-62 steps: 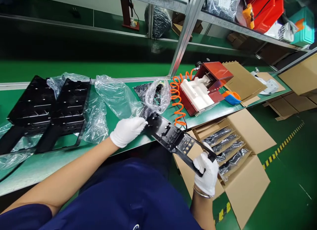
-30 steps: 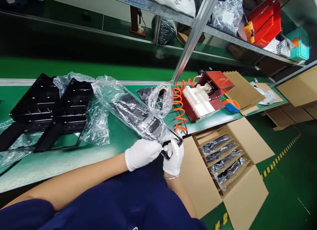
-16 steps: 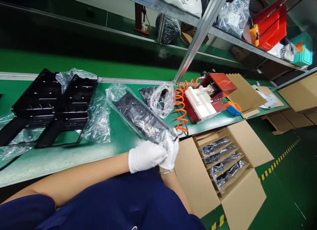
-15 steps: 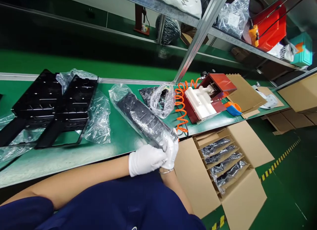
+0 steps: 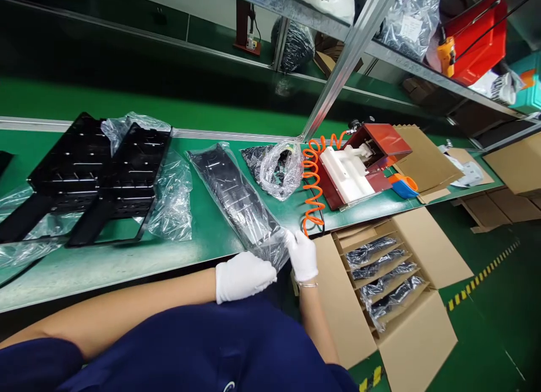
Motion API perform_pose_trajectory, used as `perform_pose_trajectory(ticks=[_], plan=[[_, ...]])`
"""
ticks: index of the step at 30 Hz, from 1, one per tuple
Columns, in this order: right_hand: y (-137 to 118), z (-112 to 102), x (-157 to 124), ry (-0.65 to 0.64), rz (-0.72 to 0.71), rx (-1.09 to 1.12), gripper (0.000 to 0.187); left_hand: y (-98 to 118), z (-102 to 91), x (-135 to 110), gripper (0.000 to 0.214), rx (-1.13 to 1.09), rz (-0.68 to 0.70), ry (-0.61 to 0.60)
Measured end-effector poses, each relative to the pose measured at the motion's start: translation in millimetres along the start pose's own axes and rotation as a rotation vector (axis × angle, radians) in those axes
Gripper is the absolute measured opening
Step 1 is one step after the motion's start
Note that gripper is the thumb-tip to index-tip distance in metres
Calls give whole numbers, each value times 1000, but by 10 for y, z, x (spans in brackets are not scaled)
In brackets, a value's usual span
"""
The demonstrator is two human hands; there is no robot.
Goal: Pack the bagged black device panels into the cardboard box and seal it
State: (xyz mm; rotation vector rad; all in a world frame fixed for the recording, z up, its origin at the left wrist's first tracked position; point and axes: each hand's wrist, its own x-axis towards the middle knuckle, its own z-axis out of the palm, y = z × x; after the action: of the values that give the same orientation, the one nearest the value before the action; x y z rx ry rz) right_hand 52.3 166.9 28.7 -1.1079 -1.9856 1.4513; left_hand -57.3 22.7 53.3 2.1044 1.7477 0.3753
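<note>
A long black slotted panel lies slantwise on the green bench inside a clear plastic bag. The bag's near end sticks out past the bench edge. My left hand, in a white glove, is closed on the left corner of that end. On its right side, my right hand, gloved too, pinches the film between thumb and fingers. The two hands are apart, with the film spread between them. Beyond the bagged panel sits a clear bag of small dark parts.
Black metal frames lie on plastic film at the left. A coiled orange hose runs beside a red and white machine. Below right, an open carton holds several bagged black pieces between dividers. A metal post rises behind.
My hands have parted: the right moved right, the left slightly left. The gathered bag end is now spread flat between them. The view has shifted slightly.
</note>
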Motion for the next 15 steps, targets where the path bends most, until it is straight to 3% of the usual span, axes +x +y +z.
perform_pose_trajectory(ticks=[2,4,6,7,9,11,12,13,15], plan=[[5,-346,-131,-67,-5,-148,38,-41,21,-133,21,-87,-19,-64],[-22,-686,-268,-93,-13,-157,37,-129,-2,-285,25,-264,-108,-64],[-76,-926,-325,10,-47,-49,30,-282,-44,-427,32,-493,-328,58],[-110,-979,-303,75,-65,10,25,-383,-65,-481,33,-603,-482,189],[-176,-918,-149,113,-77,99,20,-617,-100,-531,27,-797,-785,553],[-227,-663,92,-26,-33,125,30,-845,-127,-499,20,-987,-957,910],[-244,-491,210,-125,-3,97,34,-936,-141,-462,24,-1085,-978,1027],[-257,-311,305,-251,30,20,36,-1006,-157,-419,27,-1157,-968,1083],[-271,19,390,-472,10,-80,31,-1077,-195,-338,25,-1088,-880,1019]])
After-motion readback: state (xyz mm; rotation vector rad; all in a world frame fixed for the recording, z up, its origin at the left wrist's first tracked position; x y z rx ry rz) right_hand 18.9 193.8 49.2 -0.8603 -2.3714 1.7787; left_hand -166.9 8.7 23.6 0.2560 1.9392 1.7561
